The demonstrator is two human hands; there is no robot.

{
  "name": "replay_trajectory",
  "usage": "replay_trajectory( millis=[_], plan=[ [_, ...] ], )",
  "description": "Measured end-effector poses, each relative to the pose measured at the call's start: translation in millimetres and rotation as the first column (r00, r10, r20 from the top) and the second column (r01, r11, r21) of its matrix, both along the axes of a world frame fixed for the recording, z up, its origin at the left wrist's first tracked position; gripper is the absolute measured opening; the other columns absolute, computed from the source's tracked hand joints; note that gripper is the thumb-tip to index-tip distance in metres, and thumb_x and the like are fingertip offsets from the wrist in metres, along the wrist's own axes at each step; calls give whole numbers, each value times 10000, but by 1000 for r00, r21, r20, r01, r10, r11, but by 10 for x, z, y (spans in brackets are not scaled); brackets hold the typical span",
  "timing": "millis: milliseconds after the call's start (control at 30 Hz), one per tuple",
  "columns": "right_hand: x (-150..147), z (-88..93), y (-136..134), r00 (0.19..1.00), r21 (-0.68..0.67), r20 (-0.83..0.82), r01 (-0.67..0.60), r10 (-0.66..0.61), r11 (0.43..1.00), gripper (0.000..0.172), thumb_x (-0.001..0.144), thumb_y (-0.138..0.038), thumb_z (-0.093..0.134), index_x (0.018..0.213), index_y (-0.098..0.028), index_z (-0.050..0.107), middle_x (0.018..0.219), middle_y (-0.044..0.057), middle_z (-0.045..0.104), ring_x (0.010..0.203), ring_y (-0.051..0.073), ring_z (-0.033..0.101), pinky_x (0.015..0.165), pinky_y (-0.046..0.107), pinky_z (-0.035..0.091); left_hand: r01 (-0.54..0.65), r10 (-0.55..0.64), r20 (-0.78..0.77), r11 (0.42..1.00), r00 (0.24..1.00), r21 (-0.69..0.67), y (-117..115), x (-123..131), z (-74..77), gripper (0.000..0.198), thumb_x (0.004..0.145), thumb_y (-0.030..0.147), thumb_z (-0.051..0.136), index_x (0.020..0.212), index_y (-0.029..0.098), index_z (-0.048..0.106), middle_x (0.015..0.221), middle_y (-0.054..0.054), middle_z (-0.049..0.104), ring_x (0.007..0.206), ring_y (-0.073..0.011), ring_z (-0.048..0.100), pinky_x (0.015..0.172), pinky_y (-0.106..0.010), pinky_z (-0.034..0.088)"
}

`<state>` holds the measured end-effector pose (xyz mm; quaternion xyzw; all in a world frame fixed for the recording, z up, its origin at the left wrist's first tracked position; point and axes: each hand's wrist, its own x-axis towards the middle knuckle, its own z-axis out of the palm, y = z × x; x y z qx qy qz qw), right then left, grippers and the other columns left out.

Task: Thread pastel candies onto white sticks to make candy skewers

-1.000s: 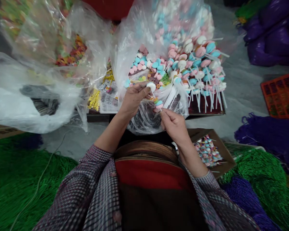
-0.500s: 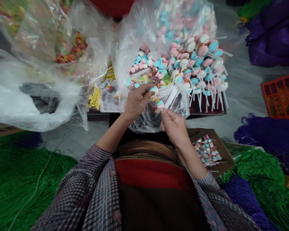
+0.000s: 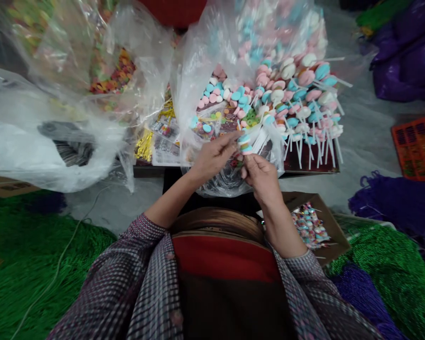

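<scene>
"What fills the scene?"

"A dark red-brown table [image 3: 148, 172], bearing a clear plastic bag [image 3: 250, 40] of pink, blue and white candies set back from the front edge."

"And to the right?"

"A heap of stacked candy pops [image 3: 304, 101] crowds the front right corner, white sticks pointing outward. Below that corner, a cardboard box [image 3: 335, 231] holds wrapped candies."

"The worker's hands?"

"The left hand [image 3: 214, 159] narrows, fingertips against one candy pop's upper end; the right hand [image 3: 263, 177] pinches it from below."

"Where is that candy pop [image 3: 246, 143]?"

"Between both hands, above the front edge's middle stretch. A loose blue candy disc [image 3: 207, 128] lies beyond the left hand."
</scene>
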<state>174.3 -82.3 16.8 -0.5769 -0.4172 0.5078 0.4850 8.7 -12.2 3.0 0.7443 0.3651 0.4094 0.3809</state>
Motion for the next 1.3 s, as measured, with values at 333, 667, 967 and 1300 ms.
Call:
replay_trajectory(
  millis=[333,667,967,1300],
  plan=[
    [13,-128,296,987,44,-54,156,-153,987,518,817,-690,754,682,-225,571,522,-78,468,409,56,281,415,241,184,-255,267,-694,959,668,123,1264,-154,-102,263,907,139,544,950,184,799,1134,-166,790,1135,-333,718,1030,-477,537],
    [13,-209,270,984,40,-78,161,-158,986,512,811,-724,758,803,-221,661,535,-80,474,428,69,294,433,240,211,-290,301,-528,951,795,105,1403,-269,-315,173,676,88,635,733,243,684,887,-103,753,937,-315,683,928,-455,507],
    [30,-254,253,992,63,-22,129,-128,990,546,862,-757,672,869,-211,671,579,-78,481,459,75,311,453,246,234,-278,277,-492,958,826,73,1513,-253,-321,51,775,239,633,756,240,681,811,-75,754,831,-256,642,833,-370,498],
    [49,-332,252,992,90,-4,128,-129,988,506,896,-726,659,802,-229,636,572,-62,485,463,87,333,458,241,247,-201,291,-597,956,748,214,1467,-157,-422,166,758,168,628,818,251,759,1013,-150,766,1027,-363,682,965,-499,500]
  ],
)
